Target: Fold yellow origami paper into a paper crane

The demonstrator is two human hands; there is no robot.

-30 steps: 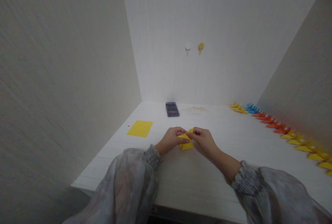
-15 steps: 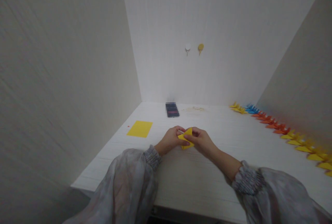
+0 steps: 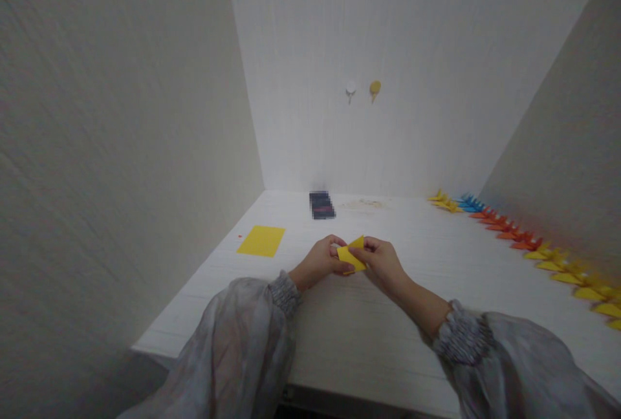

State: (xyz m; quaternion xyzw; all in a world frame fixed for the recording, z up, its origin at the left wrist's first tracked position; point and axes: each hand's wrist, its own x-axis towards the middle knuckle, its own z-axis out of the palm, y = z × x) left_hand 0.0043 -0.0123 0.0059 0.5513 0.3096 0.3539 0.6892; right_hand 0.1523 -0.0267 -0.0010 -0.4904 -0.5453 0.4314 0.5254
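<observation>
High on the back wall (image 3: 301,70), 1 white hook (image 3: 350,88), 1 yellow hook (image 3: 375,87) just beside it; below, 1 dark pixelated object (image 3: 322,205) lies on the tabletop (image 3: 436,257), brownish marks (image 3: 369,204) to its right.

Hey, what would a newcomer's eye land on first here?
Probably the bird-like figures, yellow, blue and red, in a row along the right of the table. Next, the folded paper between left hand and right hand, near the middle. A flat yellow sheet lies left of them.
</observation>
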